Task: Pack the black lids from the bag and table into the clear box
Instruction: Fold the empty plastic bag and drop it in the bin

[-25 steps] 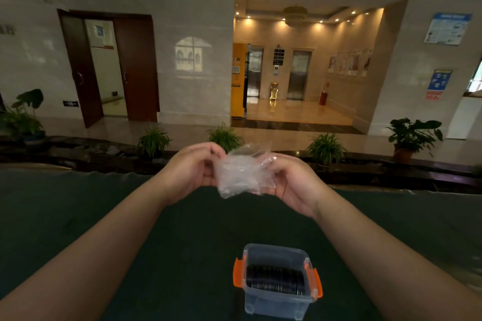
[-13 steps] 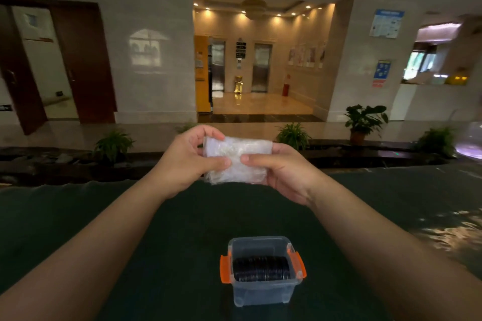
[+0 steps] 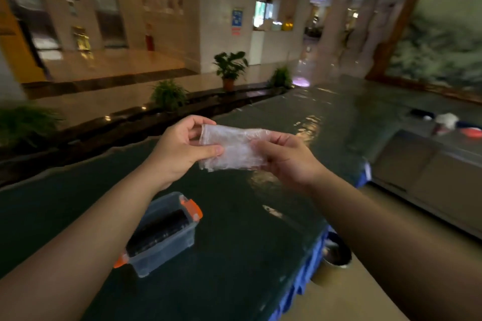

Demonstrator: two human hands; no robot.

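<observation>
From the head camera I am seeing both of my hands raised above the bench [image 3: 234,255], which is covered in a dark green cloth. My left hand [image 3: 180,151] is pinching the left edge of a crumpled clear bag [image 3: 232,147], with the thumb lying across its front and the other fingers [image 3: 198,122] curling behind its top corner. My right hand [image 3: 287,159] is gripping the bag's right edge, its fingers clenched on the plastic. The bag is hanging in the air between the two hands, stretched out fairly flat, and it is looking empty, though the plastic is too wrinkled and blurred for me to be sure.

Below my left forearm the clear box [image 3: 167,240] is sitting on the bench, open at the top, with an orange latch [image 3: 193,210] at its far end and another orange latch [image 3: 120,261] at its near end. A row of black lids [image 3: 161,232] is standing on edge inside the box, filling much of its length. My forearm is covering part of the box's left side.

Beyond the bench's right edge, a blue fringe [image 3: 307,276] is showing under the cloth, and a round metal bowl [image 3: 336,253] is sitting on the floor just beside it. Potted plants [image 3: 229,68] are standing along the far side of the hall.
</observation>
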